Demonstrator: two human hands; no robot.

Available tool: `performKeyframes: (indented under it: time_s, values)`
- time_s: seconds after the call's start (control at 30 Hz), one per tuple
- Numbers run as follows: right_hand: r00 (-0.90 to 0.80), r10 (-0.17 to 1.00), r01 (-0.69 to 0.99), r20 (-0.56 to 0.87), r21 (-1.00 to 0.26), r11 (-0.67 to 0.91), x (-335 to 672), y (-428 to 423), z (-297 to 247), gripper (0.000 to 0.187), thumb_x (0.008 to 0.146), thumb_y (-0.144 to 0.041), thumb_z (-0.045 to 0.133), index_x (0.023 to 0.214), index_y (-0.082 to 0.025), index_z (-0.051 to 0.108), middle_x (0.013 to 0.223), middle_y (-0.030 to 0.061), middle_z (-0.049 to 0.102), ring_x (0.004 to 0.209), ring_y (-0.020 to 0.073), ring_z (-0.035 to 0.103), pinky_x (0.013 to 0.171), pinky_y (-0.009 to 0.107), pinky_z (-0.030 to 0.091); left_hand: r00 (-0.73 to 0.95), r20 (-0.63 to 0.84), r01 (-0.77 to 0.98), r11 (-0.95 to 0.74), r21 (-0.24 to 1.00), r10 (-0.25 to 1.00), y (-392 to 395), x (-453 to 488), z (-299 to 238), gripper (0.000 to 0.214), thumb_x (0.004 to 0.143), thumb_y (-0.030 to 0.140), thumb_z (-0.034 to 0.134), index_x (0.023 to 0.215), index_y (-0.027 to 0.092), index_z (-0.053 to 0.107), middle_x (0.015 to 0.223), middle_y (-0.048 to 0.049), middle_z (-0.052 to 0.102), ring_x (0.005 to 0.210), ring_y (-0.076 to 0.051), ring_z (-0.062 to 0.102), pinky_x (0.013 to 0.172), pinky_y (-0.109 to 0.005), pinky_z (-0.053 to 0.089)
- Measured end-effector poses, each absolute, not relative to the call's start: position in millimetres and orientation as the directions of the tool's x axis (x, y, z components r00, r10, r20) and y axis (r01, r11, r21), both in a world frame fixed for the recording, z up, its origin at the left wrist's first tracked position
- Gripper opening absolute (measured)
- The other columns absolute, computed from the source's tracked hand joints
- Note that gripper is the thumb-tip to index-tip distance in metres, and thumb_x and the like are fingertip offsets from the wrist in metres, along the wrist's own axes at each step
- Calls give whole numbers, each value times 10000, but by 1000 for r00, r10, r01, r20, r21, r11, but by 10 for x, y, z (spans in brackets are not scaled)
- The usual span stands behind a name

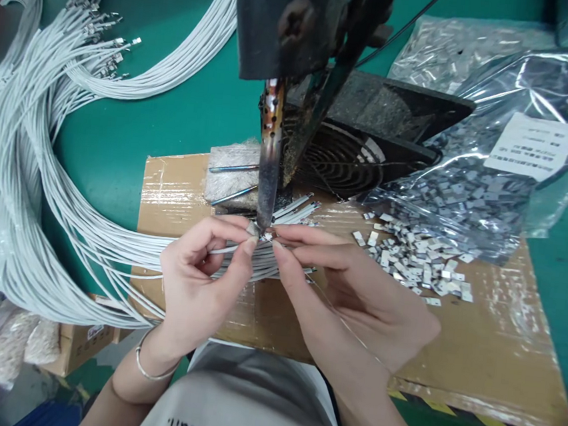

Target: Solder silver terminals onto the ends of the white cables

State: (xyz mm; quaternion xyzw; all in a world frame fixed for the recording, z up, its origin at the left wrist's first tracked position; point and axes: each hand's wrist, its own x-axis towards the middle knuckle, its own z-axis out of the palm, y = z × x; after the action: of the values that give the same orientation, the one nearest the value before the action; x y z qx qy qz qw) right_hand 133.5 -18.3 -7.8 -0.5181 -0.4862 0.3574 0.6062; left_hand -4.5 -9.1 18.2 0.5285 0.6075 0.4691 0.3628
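My left hand pinches a white cable between thumb and forefinger, with its end just beneath the soldering iron. The iron is clamped upright with its dark tip pointing down. My right hand is closed at the fingertips on the other side of the tip. A thin silvery solder wire runs from its fingers across the palm. A small metal tab shows between both sets of fingertips, partly covered. Below them a bundle of white cables lies on the cardboard.
Loose metal tabs lie in a pile at right, beside a clear bag full of them. A black fan stands behind the iron. Long white cables sweep over the green table at left. A wrapped block bears two thin rods.
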Motion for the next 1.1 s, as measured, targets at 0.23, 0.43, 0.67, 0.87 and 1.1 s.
performKeyframes:
  time_s: [0.23,0.43,0.67,0.87,1.1]
  values:
    - [263,944,39,198,-980,194,1333,-180,-98,230,909,-36,778,924,-266,779,1052,10,854,951,192,826,869,339,660,-179,30,294,25,956,983,-80,-49,166,114,888,99,815,843,200,789,965,-45,808,775,-120,675,520,-168,427]
    - [241,956,27,170,-985,169,1345,-192,-107,212,919,-59,775,924,-271,768,1075,23,851,991,223,829,892,380,658,-193,7,292,51,955,981,-71,-37,199,109,878,112,815,817,197,786,952,-51,810,726,-119,666,497,-175,419]
    - [247,959,15,135,-991,136,1370,-216,-109,162,968,-102,747,921,-257,730,1057,19,834,1022,197,811,886,333,639,-195,-59,237,106,966,979,-96,-32,222,112,867,115,809,783,178,771,880,-53,812,635,-105,660,495,-179,466]
    - [199,976,214,89,-976,46,1459,-291,-143,141,1069,-241,655,952,-257,732,809,-23,719,731,134,668,718,281,549,-156,-171,197,200,960,973,-255,-66,249,117,900,171,812,802,184,749,749,-20,752,561,-94,583,452,-183,409]
    - [64,998,94,6,-996,0,1460,-362,-56,291,1025,-233,674,736,-218,642,668,-38,601,620,113,533,554,250,411,-49,-196,235,202,951,979,-485,-87,265,89,934,168,766,854,183,729,673,5,681,485,-70,440,415,-190,303]
